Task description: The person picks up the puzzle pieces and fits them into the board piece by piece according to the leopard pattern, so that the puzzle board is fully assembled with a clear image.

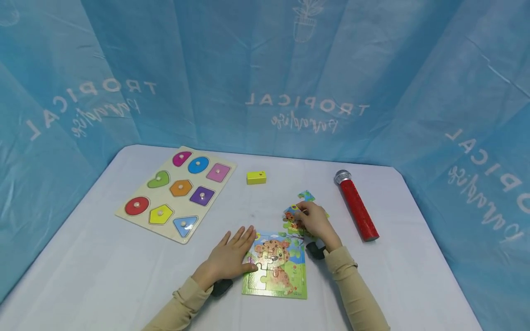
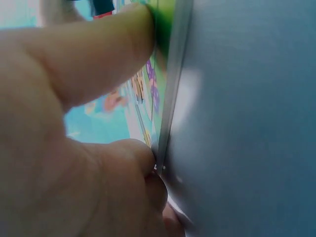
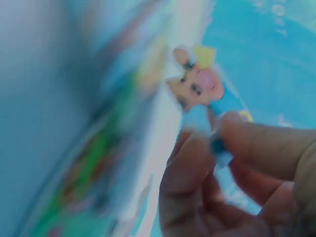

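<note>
A jigsaw puzzle (image 1: 276, 276) with a spotted cartoon animal lies on the white table. My left hand (image 1: 229, 257) rests at its left edge, fingers spread and thumb on the board. In the left wrist view, thumb and fingers of that hand (image 2: 79, 123) touch the rim of the puzzle tray (image 2: 165, 94). Beyond the board's top right corner, my right hand (image 1: 316, 220) pinches a puzzle piece (image 3: 200, 81) between thumb and fingers. That piece bears a cartoon animal's face. Other puzzle pieces (image 1: 306, 196) lie around and partly under the right hand.
At the left lies a shape board (image 1: 174, 202) with knobbed coloured pieces. A yellow block (image 1: 256, 178) sits toward the back. On the right is a red toy microphone (image 1: 358, 209). Blue curtains (image 1: 265, 69) enclose the table's back and sides.
</note>
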Available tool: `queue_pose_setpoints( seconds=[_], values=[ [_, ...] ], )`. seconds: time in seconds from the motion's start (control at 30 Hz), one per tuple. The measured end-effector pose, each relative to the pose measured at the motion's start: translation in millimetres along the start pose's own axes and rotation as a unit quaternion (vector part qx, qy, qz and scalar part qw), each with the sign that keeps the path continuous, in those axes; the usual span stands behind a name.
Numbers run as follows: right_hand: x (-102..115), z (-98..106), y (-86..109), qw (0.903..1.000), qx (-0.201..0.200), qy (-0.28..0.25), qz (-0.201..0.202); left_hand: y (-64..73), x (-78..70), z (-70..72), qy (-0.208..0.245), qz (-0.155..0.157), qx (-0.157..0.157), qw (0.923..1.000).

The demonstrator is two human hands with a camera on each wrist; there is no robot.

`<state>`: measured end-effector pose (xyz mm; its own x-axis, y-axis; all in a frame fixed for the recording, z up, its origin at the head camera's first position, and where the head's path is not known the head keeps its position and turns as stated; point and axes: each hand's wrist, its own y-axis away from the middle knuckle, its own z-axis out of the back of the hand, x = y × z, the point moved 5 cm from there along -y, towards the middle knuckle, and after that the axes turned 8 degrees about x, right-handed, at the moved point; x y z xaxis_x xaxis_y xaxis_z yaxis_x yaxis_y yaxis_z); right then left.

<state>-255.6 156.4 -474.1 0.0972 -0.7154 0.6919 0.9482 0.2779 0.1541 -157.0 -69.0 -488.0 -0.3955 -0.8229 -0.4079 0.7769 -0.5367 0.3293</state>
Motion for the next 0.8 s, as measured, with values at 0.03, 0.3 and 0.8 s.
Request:
queue_pose_setpoints(
  seconds=[0.03,0.3,0.8],
  values=[
    [5,-2,1.1,0.9997,0.015,-0.015,0.013,-0.4,0.1,0.0,0.0,0.0,0.001,1.0],
    [47,-44,16.7,0.9788,0.179,-0.026,0.095,-2.5,-1.4,2.6,0.001,0.0,-0.003,1.0],
    [58,-73,14.1,0.9836,0.124,0.077,0.106,-0.8,0.3,1.0,0.012,0.01,0.0,0.9999]
  ],
)
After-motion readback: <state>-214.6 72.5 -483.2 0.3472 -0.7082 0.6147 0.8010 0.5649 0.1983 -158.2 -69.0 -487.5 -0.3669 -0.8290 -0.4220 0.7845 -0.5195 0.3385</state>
